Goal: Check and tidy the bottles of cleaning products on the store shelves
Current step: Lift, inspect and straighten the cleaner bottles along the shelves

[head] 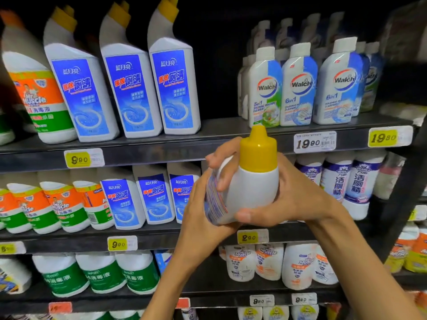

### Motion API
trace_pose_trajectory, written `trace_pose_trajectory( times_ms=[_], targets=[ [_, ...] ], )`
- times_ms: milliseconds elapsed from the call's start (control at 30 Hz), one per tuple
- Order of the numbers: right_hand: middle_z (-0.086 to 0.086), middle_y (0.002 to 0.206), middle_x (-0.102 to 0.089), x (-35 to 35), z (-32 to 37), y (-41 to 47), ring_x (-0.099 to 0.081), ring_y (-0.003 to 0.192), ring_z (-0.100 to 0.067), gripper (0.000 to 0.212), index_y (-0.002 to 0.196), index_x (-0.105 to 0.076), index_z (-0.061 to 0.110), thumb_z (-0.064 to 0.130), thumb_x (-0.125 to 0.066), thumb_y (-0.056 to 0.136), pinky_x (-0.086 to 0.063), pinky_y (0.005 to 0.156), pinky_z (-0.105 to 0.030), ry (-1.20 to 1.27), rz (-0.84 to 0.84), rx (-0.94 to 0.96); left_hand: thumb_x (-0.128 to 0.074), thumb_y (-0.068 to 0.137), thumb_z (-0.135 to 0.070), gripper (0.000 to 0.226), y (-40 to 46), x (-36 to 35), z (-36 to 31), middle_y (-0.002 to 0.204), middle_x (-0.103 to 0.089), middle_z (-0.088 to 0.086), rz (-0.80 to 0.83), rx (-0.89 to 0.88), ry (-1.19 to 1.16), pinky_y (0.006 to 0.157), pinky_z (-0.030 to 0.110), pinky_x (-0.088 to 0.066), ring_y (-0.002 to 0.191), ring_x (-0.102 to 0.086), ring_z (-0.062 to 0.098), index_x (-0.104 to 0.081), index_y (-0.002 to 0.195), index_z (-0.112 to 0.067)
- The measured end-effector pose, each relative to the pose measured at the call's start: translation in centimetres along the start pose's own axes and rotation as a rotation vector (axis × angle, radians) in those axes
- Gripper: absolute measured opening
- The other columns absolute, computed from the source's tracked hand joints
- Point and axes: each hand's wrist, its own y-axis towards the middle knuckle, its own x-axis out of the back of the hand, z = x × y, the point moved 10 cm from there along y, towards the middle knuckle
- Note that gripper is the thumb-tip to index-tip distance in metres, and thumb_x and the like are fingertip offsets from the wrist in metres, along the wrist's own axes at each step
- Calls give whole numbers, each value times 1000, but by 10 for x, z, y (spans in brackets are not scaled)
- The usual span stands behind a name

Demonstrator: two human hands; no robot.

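Observation:
I hold a white bottle with a yellow cap (250,181) in front of the shelves, cap pointing up, its blue label turned to the left. My left hand (208,204) grips its label side, fingers curled over the front. My right hand (293,192) wraps the right side and bottom, thumb across the lower front. Three matching blue-label bottles (129,88) stand on the top shelf at left, with a gap to their right.
Walch washing machine cleaner bottles (300,88) fill the top shelf right. Mr Muscle bottles (39,98) stand far left. More blue-label bottles (152,197) sit on the middle shelf. Yellow price tags (79,159) line the shelf edges. Green-label bottles (99,273) stand below.

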Motion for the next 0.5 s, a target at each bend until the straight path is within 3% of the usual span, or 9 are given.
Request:
trace_pose_trajectory(
  times_ms=[133,200,267,333,400,467,500],
  targets=[
    [8,104,-65,17,-12,3,-62,101,-14,25,95,-66,25,22,-69,70,-52,81,-28,92,-187,-66,-84,58,-47,87,-3,-1,-1,125,-56,-22,95,-12,-118,81,6,-46,116,-54,2,-41,134,-41],
    [9,97,-70,29,-24,5,-65,88,-10,27,95,-69,27,33,-67,69,-53,72,-24,197,-316,-135,-84,56,-48,83,-7,-3,0,125,-58,-21,155,44,-225,79,10,-48,114,-57,2,-43,128,-50],
    [8,96,-72,37,-35,9,-66,88,-8,46,104,-66,20,46,-73,65,-52,72,-22,242,-358,-189,-84,49,-56,81,-14,-6,9,118,-65,-15,189,161,-358,75,14,-52,106,-63,5,-50,122,-46],
    [9,99,-72,38,-43,12,-67,94,-9,67,111,-60,16,59,-75,61,-53,78,-23,230,-347,-256,-84,36,-67,98,-25,-14,23,106,-72,-6,248,330,-513,71,21,-55,96,-69,12,-51,120,-27],
    [8,95,-73,36,-55,13,-69,89,-10,53,107,-58,17,47,-77,68,-55,78,-24,222,-337,-319,-85,28,-70,110,-39,-21,35,98,-75,-2,301,489,-649,70,25,-57,91,-71,15,-49,118,-18],
    [2,83,-74,36,-66,9,-71,75,-12,28,98,-60,15,34,-68,78,-57,69,-24,249,-379,-377,-84,28,-70,108,-49,-25,39,96,-75,-4,340,569,-700,68,24,-57,89,-72,14,-47,115,-18],
    [0,79,-74,36,-70,7,-71,71,-13,25,95,-60,14,34,-66,80,-57,64,-23,258,-409,-397,-83,32,-71,103,-50,-26,39,98,-75,-5,353,580,-690,68,24,-57,91,-71,13,-47,115,-20]
  ],
)
